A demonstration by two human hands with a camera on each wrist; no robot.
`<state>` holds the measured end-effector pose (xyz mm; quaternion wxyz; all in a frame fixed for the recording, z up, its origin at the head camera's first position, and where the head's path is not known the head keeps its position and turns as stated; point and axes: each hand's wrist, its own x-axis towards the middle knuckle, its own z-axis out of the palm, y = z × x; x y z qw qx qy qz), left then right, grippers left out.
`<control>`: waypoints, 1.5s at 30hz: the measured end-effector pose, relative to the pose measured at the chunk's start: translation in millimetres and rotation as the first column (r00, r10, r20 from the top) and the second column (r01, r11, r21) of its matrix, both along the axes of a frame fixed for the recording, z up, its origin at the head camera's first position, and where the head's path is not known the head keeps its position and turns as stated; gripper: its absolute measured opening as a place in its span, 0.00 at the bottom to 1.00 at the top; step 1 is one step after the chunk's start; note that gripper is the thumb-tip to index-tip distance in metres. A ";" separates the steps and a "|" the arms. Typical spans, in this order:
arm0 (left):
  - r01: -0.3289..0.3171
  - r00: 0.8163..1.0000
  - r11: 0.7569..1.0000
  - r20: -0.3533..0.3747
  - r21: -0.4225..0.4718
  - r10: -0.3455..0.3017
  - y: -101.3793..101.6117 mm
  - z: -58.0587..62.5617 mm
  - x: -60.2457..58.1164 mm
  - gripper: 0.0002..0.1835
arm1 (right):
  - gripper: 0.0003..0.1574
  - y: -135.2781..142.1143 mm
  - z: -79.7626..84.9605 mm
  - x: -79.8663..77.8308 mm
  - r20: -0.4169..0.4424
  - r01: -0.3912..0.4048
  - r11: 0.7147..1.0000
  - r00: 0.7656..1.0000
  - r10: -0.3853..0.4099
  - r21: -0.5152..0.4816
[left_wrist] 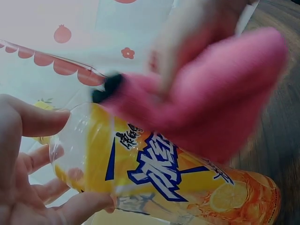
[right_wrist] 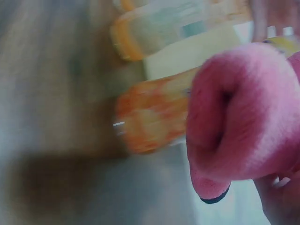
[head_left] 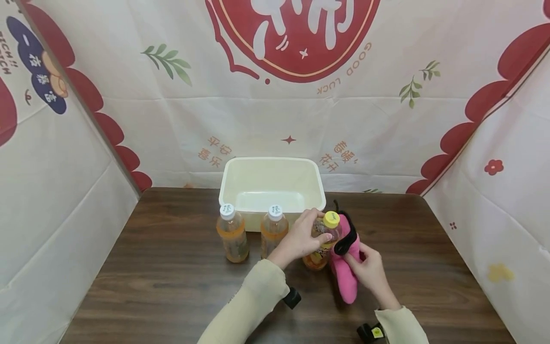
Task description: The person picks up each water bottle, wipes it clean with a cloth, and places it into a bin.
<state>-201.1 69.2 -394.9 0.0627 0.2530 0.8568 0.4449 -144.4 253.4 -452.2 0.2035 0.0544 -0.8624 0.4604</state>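
Observation:
My left hand (head_left: 302, 236) curls its thumb and fingers round the upper part of a drink bottle (left_wrist: 154, 164) with a yellow cap (head_left: 332, 219). The bottle has a yellow label with blue lettering and an orange fruit print low down; it leans slightly on the table. In my right hand (head_left: 373, 271) is a folded pink plush cloth (head_left: 345, 279) with black trim (head_left: 347, 241), pinched between thumb and fingers. The cloth lies close along the bottle's right side and overlaps its label in the left wrist view, blurred there.
Two white-capped bottles with orange bands, one at the left (head_left: 234, 241) and one in the middle (head_left: 272, 234), stand upright on the dark wooden table (head_left: 172, 286). Behind them sits a cream plastic bin (head_left: 275, 167). Printed white cloth (head_left: 275, 119) walls the table's back and sides.

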 end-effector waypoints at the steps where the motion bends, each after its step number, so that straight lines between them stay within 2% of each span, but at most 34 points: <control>1: 0.000 1.000 1.000 0.003 0.004 0.000 -0.1 0.0 -0.2 0.21 | 0.07 0.2 7.8 0.0 -0.009 0.000 1.000 1.000 0.000 -0.009; 4: 0.001 1.000 1.000 0.020 0.012 -0.001 0.0 -0.2 -0.6 0.20 | 0.09 1.5 26.1 -5.3 -0.036 0.011 1.000 0.999 -0.011 -0.009; 7: 0.004 1.000 1.000 0.021 0.020 -0.004 -0.5 -0.8 -0.9 0.20 | 0.10 1.1 41.9 -13.1 -0.083 -0.022 0.999 0.996 0.025 0.036; 10: 0.006 1.000 1.000 0.016 0.022 -0.006 -1.2 -2.8 -1.1 0.19 | 0.11 -0.6 51.1 -17.9 -0.093 -0.061 0.995 0.993 0.068 0.074; 13: 0.010 1.000 1.000 0.023 0.023 -0.010 -2.0 -4.6 -1.2 0.19 | 0.12 -1.6 50.9 -17.5 -0.067 -0.081 0.994 0.994 0.086 0.076; 18: 0.007 0.999 1.000 0.041 0.020 -0.008 -3.2 -5.4 -1.1 0.20 | 0.09 -6.2 46.4 -10.8 -0.039 -0.047 0.998 0.998 0.049 0.052; 23: 0.005 0.998 1.000 0.056 0.015 -0.005 -2.7 -5.1 -1.2 0.20 | 0.09 -14.9 46.6 2.5 -0.066 -0.010 1.000 0.998 0.010 -0.009; 26: 0.005 0.999 1.000 0.047 0.015 -0.005 -2.1 -5.4 -1.9 0.20 | 0.11 -12.1 29.3 2.6 -0.120 -0.001 1.000 0.993 -0.003 -0.031; 29: 0.008 1.000 1.000 0.030 0.014 -0.008 -2.0 -5.5 -2.8 0.20 | 0.12 -6.9 1.8 -1.9 -0.136 0.001 1.000 0.991 -0.005 -0.026; 31: 0.009 1.000 1.000 0.023 0.016 -0.009 -2.1 -5.3 -3.1 0.20 | 0.11 -4.3 -16.9 -5.1 -0.106 0.000 1.000 0.994 0.001 0.004; 35: 0.017 1.000 1.000 0.001 0.026 -0.017 -1.2 -6.1 -3.4 0.21 | 0.11 -2.5 -43.1 -7.1 0.022 -0.004 0.993 1.000 0.001 0.115; 40: 0.033 0.999 0.999 -0.016 0.022 -0.033 0.5 -8.3 -2.3 0.22 | 0.12 -1.5 -57.5 -6.0 0.118 0.007 0.982 0.993 -0.030 0.189; 45: 0.022 1.000 0.999 -0.008 0.035 -0.022 0.5 -7.6 -1.9 0.21 | 0.12 0.1 -60.3 -7.3 0.110 -0.003 0.984 0.994 -0.017 0.178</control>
